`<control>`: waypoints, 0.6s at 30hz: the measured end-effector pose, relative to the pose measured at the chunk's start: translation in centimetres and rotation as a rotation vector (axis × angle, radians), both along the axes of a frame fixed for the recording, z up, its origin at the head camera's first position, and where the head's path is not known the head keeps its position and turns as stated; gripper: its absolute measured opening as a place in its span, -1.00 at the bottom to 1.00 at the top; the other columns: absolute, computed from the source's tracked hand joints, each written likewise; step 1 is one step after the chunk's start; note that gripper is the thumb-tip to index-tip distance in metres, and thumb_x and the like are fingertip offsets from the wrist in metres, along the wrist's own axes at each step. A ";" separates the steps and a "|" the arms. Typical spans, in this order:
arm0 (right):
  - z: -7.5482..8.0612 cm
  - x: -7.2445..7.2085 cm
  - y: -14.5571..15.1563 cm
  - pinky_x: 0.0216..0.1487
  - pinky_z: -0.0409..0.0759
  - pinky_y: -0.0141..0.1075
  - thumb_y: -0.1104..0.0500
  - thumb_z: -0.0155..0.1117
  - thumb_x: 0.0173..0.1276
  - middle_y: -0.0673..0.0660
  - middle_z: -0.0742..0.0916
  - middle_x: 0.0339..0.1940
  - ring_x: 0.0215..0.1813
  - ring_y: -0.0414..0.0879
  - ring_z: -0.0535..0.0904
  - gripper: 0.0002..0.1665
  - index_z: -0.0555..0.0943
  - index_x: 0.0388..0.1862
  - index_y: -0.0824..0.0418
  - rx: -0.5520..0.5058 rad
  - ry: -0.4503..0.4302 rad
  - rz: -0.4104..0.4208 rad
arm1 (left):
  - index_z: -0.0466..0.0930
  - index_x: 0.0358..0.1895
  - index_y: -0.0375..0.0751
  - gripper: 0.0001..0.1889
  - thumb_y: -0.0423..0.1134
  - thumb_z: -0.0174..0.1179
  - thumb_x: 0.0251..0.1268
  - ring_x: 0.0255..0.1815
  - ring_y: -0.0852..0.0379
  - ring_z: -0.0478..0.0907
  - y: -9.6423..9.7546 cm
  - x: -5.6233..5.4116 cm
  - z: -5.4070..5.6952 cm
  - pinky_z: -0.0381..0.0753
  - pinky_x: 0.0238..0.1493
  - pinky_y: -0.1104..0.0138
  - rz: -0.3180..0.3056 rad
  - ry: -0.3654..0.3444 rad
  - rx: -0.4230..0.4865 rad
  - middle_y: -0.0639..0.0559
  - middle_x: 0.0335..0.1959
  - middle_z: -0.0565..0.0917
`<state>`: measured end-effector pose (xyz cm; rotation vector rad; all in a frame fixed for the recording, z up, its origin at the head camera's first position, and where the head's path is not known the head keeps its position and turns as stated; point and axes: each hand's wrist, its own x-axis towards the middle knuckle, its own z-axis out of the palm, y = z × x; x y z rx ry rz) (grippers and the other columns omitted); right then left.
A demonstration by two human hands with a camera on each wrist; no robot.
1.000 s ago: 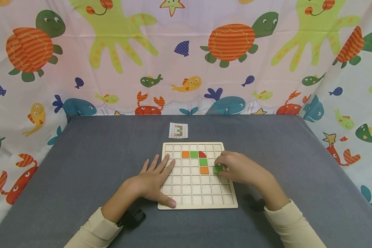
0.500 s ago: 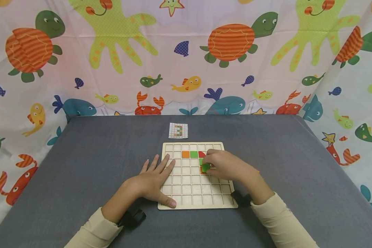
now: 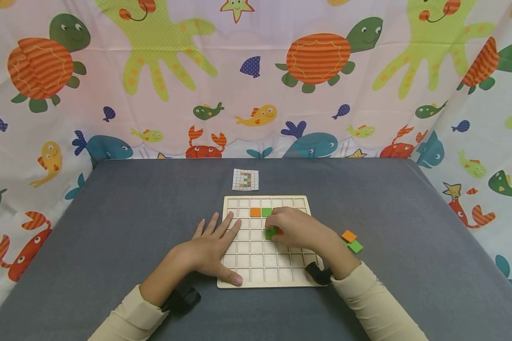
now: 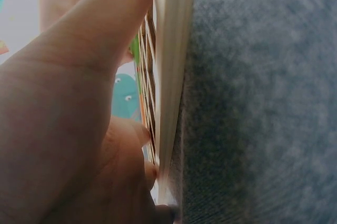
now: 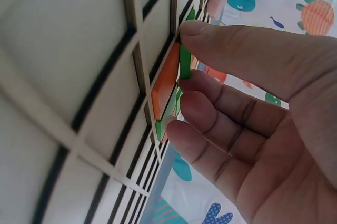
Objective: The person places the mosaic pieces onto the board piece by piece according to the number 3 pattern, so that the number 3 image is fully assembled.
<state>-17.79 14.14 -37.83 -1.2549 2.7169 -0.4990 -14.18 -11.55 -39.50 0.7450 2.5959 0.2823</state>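
My right hand pinches a green square tile between thumb and fingertips, over the middle of the wooden grid board. In the right wrist view this tile stands on edge beside an orange tile set in the grid. My left hand, fingers spread, rests on the board's left side; in the left wrist view it lies along the board's edge. An orange tile and a green tile sit in an upper row. The right hand covers the other placed tiles in the head view.
A small printed card with a coloured grid pattern lies behind the board. Loose on the grey table, right of the board, are an orange tile and a green tile. A patterned curtain hangs behind and at the sides.
My right hand has carried the green tile leftward across the board, from the right columns to left of the placed orange tile. The loose tiles at right have come into sight. The left hand stays put.
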 end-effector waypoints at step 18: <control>-0.5 0.7 0.4 -0.08 0.58 -0.22 0.43 0.38 0.25 0.00 0.72 -0.27 -0.21 -0.13 0.56 -0.79 0.75 -0.23 0.17 -0.045 0.063 0.028 | -0.21 0.66 -0.05 0.42 0.62 0.29 -0.21 0.59 -0.28 -0.49 0.0 -0.1 -0.2 -0.36 0.43 -0.28 0.000 0.003 -0.004 -0.11 0.65 -0.31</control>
